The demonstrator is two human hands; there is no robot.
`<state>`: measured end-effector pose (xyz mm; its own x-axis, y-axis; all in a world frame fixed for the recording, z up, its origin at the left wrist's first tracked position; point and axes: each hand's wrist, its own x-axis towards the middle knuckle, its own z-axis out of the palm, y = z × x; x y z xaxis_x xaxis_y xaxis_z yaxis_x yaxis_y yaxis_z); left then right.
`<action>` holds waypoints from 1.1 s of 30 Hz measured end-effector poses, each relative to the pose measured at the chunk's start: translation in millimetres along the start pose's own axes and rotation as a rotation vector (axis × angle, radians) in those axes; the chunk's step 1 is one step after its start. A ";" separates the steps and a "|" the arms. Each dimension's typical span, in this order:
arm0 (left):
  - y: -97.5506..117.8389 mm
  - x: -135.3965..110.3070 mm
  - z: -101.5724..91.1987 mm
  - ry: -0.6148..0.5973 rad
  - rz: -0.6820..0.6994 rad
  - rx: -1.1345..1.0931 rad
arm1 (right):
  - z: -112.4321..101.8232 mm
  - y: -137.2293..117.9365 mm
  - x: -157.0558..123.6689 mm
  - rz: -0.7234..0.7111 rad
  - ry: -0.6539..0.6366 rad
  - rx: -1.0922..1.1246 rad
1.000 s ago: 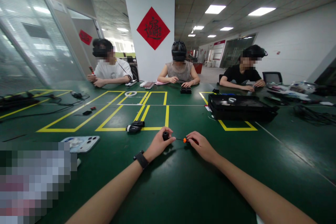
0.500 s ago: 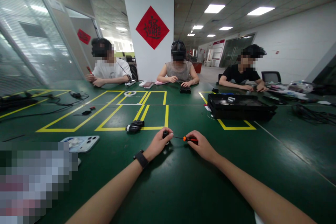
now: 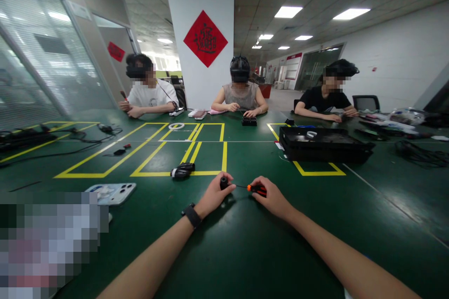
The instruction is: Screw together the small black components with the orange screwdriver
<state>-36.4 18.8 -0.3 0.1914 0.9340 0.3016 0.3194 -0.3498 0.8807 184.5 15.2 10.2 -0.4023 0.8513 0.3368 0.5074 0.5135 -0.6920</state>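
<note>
Just above the green table (image 3: 224, 243), my right hand (image 3: 270, 194) is closed around the orange and black handle of a screwdriver (image 3: 258, 190). Its thin shaft points left toward my left hand (image 3: 215, 194). Between the thumb and fingers of that left hand is a small black cylindrical part (image 3: 223, 182), held with its round end up. The shaft's tip reaches the left fingertips; whether it touches the black part I cannot tell. A black watch is on my left wrist.
A bundled black cable (image 3: 183, 170) lies beyond my left hand, and a phone (image 3: 117, 194) to the left. A large black tray-like case (image 3: 326, 152) stands at the right. Yellow tape marks the table. Three people sit across, one with a small black box (image 3: 249, 122).
The whole view has shifted slightly, so everything appears a little right and lower. My left hand has tilted the black part slightly; both hands keep their holds.
</note>
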 end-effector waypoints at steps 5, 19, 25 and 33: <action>-2.3 0.3 0.8 -0.021 0.014 -0.015 | -1.7 -1.6 0.9 -0.028 -0.037 -0.008; -1.7 -1.4 2.0 -0.032 0.041 -0.017 | 3.4 3.1 -1.7 -0.035 -0.022 -0.072; -1.6 -1.5 2.3 -0.044 0.049 -0.011 | 3.0 -0.1 -2.6 -0.009 -0.003 -0.052; -3.1 -0.6 2.3 -0.031 0.075 -0.006 | 3.1 3.5 -1.9 -0.028 0.010 -0.018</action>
<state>-35.4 19.1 -4.0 0.2436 0.9025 0.3552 0.2971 -0.4180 0.8585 184.7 15.1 5.1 -0.4090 0.8376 0.3621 0.5098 0.5388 -0.6707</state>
